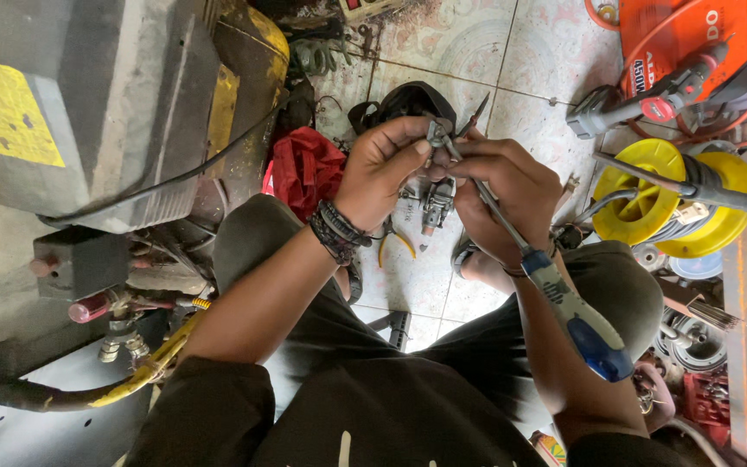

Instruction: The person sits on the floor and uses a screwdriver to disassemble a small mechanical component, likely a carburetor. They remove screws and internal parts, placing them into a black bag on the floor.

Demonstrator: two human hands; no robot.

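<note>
My left hand (382, 169) pinches a small grey metal part (437, 135) between thumb and fingers; dark braided bracelets ring that wrist. My right hand (503, 195) grips a screwdriver (564, 303) with a grey and blue handle. Its thin shaft runs up to the metal part, and the handle lies along my forearm. Both hands meet above my knees. A second small metal fitting (438, 206) shows just below the hands; whether it hangs from the part or lies on the floor is unclear.
A grey and yellow machine (114, 104) with hoses fills the left. A red cloth (309, 169) and black object (404, 99) lie on the tiled floor. At right are a yellow wire spool (663, 203), an orange device (680, 43), a hand tool (641, 99) and scattered parts.
</note>
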